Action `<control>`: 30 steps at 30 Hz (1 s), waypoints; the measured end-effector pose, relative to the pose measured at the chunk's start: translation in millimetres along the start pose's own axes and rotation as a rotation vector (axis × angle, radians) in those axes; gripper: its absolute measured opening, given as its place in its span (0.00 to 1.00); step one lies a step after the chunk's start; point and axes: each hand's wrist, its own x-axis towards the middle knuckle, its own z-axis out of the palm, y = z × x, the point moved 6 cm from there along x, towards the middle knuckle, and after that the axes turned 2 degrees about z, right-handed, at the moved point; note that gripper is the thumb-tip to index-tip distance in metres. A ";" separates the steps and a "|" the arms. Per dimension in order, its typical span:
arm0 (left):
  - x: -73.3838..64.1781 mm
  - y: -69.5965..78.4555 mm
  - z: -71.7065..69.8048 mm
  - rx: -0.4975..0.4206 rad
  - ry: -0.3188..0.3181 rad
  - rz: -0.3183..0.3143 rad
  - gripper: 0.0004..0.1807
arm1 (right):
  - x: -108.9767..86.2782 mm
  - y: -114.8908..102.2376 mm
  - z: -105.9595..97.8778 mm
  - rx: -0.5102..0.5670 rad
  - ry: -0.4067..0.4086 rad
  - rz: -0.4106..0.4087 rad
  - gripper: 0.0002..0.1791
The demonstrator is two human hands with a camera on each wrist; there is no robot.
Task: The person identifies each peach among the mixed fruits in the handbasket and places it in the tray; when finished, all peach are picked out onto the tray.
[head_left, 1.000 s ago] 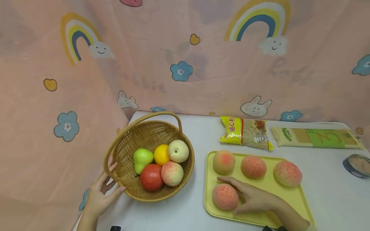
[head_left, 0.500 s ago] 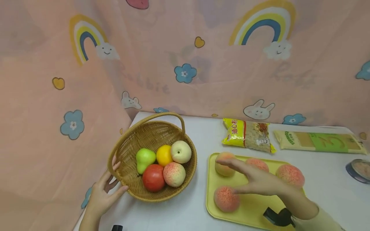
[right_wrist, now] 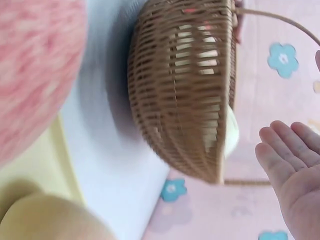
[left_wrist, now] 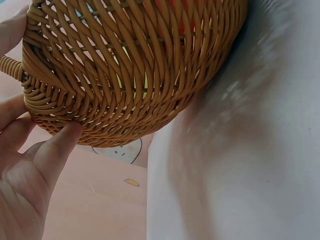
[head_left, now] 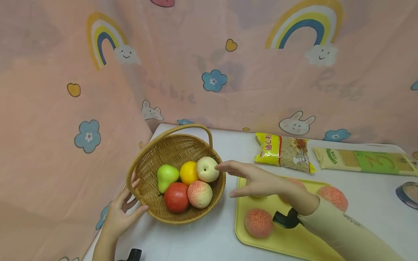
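My left hand point(head_left: 120, 215) holds the left side of a wicker basket point(head_left: 145, 170) by its rim, beside the handle; in the left wrist view the thumb lies against the basket's weave point(left_wrist: 135, 75). Inside the basket are a green pear point(head_left: 167, 177), an orange point(head_left: 188, 173), a red round fruit point(head_left: 176, 197), a pale whitish fruit point(head_left: 209, 169) and a pink-speckled peach point(head_left: 200, 194). My right hand point(head_left: 258, 179) hovers between the basket and a yellow tray point(head_left: 243, 239), fingers extended, holding nothing. One peach point(head_left: 259, 223) lies at the tray's near left.
Another peach point(head_left: 333, 197) sits on the tray's right side; further peaches are partly hidden behind the right arm. Behind the tray lie a yellow pasta bag point(head_left: 284, 152) and a long noodle packet point(head_left: 365, 160). A round tin point(head_left: 408, 194) stands at the far right.
My right hand has left the near-left peach on the tray, rising and moving left toward the basket without anything in it. The left hand stays at the basket's rim.
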 end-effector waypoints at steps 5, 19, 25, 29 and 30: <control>0.8 2.2 -0.2 -0.027 0.021 0.038 0.45 | 23.9 -6.2 15.6 0.031 -0.074 0.022 0.39; -0.8 -0.1 0.6 -0.041 0.026 0.036 0.45 | 69.7 -3.9 50.9 -0.259 -0.161 0.122 0.40; -0.1 -1.4 -0.8 -0.016 0.009 0.018 0.44 | 76.4 -2.0 58.7 -0.371 -0.163 0.135 0.40; 0.6 -2.9 -0.5 -0.008 0.002 0.008 0.43 | 79.7 0.7 63.5 -0.428 -0.173 0.134 0.41; 0.8 -3.2 -0.3 -0.009 0.002 0.006 0.43 | 80.6 1.7 64.7 -0.441 -0.176 0.136 0.41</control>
